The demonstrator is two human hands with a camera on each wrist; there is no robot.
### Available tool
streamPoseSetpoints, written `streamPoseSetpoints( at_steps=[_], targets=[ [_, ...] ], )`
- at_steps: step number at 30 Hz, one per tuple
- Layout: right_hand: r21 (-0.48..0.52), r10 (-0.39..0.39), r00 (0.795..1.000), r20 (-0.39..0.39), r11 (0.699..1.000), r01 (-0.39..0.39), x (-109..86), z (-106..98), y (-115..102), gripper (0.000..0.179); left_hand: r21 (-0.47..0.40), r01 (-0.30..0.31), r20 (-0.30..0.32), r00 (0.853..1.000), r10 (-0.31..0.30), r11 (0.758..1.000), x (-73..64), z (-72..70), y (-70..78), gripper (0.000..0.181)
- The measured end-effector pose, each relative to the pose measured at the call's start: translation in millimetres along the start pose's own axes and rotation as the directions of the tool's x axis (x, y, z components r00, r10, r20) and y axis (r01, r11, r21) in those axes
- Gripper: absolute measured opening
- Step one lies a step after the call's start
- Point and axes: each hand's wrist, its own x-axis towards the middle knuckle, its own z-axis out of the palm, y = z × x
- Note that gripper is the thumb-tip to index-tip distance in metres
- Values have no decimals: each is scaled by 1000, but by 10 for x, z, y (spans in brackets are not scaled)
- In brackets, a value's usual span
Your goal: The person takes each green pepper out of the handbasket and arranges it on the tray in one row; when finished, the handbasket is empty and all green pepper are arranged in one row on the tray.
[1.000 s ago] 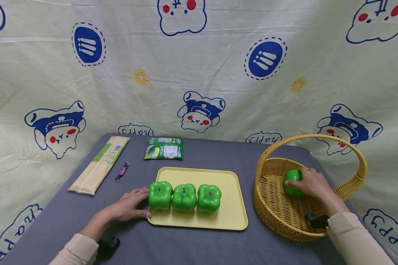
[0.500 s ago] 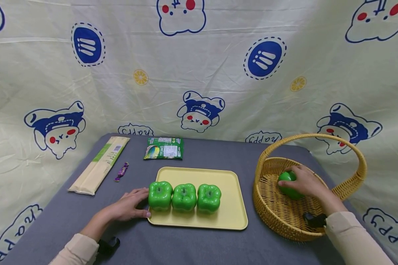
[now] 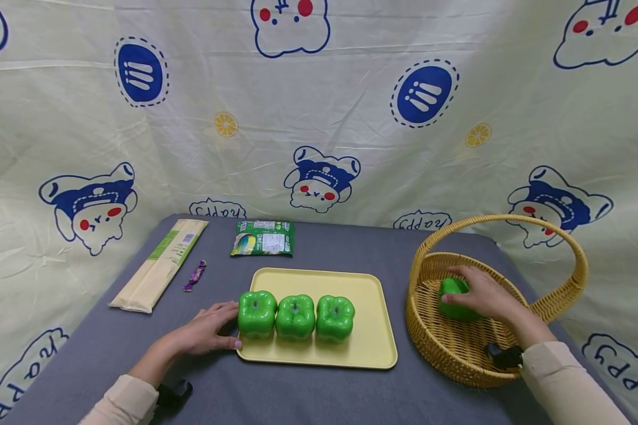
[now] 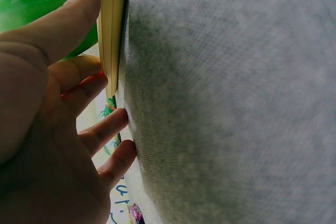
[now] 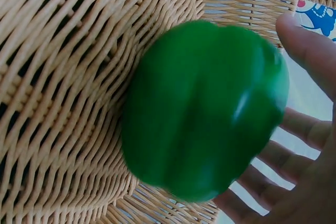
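Note:
In the head view my right hand (image 3: 486,298) reaches inside the wicker basket (image 3: 438,354) beside a green bell pepper (image 3: 454,301). The right wrist view shows this bell pepper (image 5: 205,111) lying against the woven floor, thumb spread from it and loosely extended fingers partly behind it. My left hand (image 3: 207,332) lies at the left end of a yellow tray (image 3: 369,330), its thumb and fingertips at the rim, fingers spread and nearly straight. Three more green bell peppers stand in a row on the tray: left pepper (image 3: 257,314), middle pepper (image 3: 295,317), right pepper (image 3: 335,319).
Behind the tray lies a green snack packet (image 3: 263,238). A long beige packet (image 3: 159,265) and a purple wrapped candy (image 3: 194,275) lie at the left on the grey tablecloth (image 3: 351,245). The basket's tall handle (image 3: 500,218) arches over it; a printed curtain hangs behind.
The right hand and its bell pepper have shifted left inside the basket, the pepper tilting. The right fingers look looser around it. The left hand and tray have stayed put.

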Motion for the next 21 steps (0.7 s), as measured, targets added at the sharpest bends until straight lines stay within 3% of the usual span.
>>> streamPoseSetpoints(
  at_steps=[7, 21],
  targets=[
    [-21, -32, 999, 16, 999, 32, -18, 6, 15, 76, -6, 2, 0, 1000, -2, 1000, -6, 2, 4, 78],
    [-60, 0, 1000, 26, 998, 2, -26, 27, 15, 78, -5, -3, -4, 1000, 3, 1000, -14, -1, 15, 79]
  ],
)
